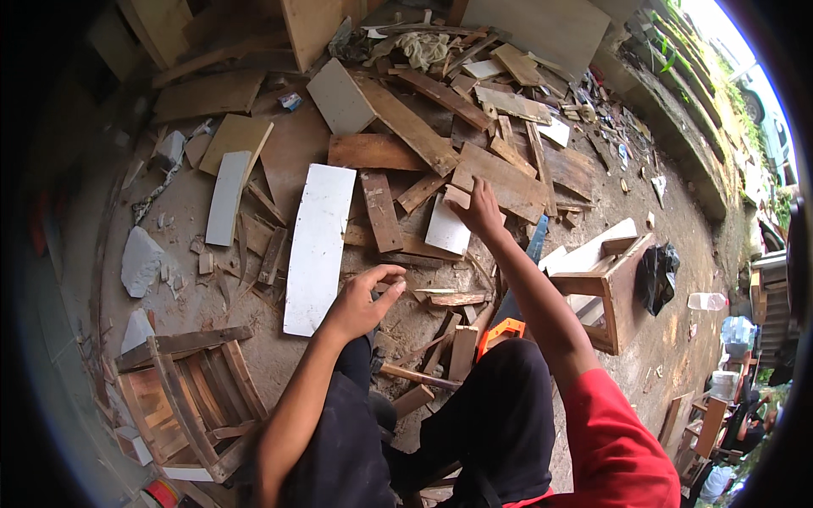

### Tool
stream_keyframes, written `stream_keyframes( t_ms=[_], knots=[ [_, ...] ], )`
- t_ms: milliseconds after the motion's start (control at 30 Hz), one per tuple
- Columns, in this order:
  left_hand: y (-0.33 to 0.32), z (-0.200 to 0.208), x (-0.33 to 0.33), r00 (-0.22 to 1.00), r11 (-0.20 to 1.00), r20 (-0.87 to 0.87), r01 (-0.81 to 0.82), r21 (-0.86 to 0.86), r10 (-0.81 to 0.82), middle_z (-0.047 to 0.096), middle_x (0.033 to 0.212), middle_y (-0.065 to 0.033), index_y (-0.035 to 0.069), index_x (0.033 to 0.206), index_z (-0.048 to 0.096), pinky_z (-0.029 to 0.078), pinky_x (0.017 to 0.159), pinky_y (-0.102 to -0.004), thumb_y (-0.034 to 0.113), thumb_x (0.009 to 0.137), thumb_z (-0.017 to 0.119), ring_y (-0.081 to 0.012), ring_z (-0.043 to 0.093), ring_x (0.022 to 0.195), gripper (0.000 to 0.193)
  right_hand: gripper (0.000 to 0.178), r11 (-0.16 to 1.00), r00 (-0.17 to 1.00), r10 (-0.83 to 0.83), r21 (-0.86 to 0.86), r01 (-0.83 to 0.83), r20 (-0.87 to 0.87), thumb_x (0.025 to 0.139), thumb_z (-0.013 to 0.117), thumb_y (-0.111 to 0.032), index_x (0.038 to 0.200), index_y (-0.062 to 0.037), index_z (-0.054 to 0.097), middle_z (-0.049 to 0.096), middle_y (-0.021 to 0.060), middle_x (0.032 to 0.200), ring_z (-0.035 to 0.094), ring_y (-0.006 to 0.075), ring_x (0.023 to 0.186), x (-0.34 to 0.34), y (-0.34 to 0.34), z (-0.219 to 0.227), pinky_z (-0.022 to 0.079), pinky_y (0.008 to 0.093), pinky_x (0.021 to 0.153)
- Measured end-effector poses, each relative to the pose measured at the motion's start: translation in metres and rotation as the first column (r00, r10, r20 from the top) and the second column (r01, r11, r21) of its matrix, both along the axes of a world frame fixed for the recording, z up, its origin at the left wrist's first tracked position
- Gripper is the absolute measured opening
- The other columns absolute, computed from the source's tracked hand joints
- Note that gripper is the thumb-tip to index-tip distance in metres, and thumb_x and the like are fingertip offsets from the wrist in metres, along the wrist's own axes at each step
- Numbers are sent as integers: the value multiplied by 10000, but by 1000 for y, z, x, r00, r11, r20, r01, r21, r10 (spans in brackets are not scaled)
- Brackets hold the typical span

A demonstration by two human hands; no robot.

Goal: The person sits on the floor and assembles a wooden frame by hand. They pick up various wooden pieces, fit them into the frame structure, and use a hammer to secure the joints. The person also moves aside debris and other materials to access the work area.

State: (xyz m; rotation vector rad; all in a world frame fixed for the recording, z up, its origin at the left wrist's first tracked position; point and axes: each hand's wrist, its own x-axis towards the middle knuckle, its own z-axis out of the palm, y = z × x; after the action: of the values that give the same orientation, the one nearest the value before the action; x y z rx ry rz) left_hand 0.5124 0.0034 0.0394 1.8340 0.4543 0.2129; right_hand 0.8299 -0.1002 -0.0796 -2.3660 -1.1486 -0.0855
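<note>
My right hand (483,213) is stretched forward over the wood pile, with its fingers closed around the edge of a small pale wood piece (457,196). Beneath it lie a wide brown board (508,188) and a white-faced board piece (446,229). My left hand (369,301) hovers in front of my knee, fingers loosely curled and thumb apart, with nothing visible in it. Just beyond it is a long white board (319,245). A handsaw with an orange handle (498,336) leans by my right knee, its blue blade (537,240) partly behind my right forearm.
A slatted wooden crate (190,398) stands at the lower left. To the right are a wooden box frame (605,284), a black plastic bag (660,275) and a clear bottle (708,301). A wooden tool handle (419,375) lies between my legs. Broken white chunks (141,262) litter the left.
</note>
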Motion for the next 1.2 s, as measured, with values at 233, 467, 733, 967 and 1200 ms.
stream_keyframes(
  t_ms=[233, 467, 733, 967, 1200],
  knots=[
    [14, -1, -9, 987, 975, -49, -158, -154, 152, 699, 1019, -94, 0, 1178, 625, 496, 839, -272, 208, 981, 587, -135, 645, 948, 289, 566, 997, 978, -62, -26, 68, 197, 844, 638, -277, 1288, 16, 446, 491, 238, 1297, 505, 379, 1230, 25, 79, -33, 446, 460, 978],
    [4, 2, -6, 988, 961, -79, -146, -234, 131, 692, 1022, -75, -4, 1189, 617, 475, 856, -248, 208, 989, 582, -104, 613, 956, 293, 556, 981, 995, -12, -192, 32, 103, 787, 736, -323, 1169, 11, 510, 546, 214, 1131, 579, 368, 1049, -4, 91, -13, 476, 470, 873],
    [4, -9, -9, 985, 949, -41, -175, -261, 170, 708, 1029, -91, 1, 1174, 638, 509, 819, -272, 198, 978, 597, -132, 655, 932, 281, 562, 904, 832, 321, 407, -127, -453, 853, 763, -364, 1197, 33, 564, 660, 241, 1018, 636, 329, 1024, -56, 83, -4, 503, 395, 893],
    [0, 2, -17, 982, 956, -138, -159, -248, 128, 695, 1023, -83, -1, 1189, 614, 491, 858, -256, 205, 991, 574, -122, 637, 985, 289, 807, 995, 999, 28, 97, -30, 26, 739, 810, -296, 1358, 34, 410, 498, 248, 1291, 497, 409, 1206, 38, 47, -27, 433, 467, 994],
    [-10, -7, -19, 985, 976, -84, -164, -145, 153, 711, 979, -110, 4, 1132, 645, 532, 793, -304, 203, 952, 620, -165, 678, 922, 270, 1061, 957, 983, 145, -269, -109, 115, 709, 794, -447, 1501, 5, 250, 293, 229, 1545, 262, 397, 1451, 41, 116, -12, 269, 495, 1163]
  ],
)
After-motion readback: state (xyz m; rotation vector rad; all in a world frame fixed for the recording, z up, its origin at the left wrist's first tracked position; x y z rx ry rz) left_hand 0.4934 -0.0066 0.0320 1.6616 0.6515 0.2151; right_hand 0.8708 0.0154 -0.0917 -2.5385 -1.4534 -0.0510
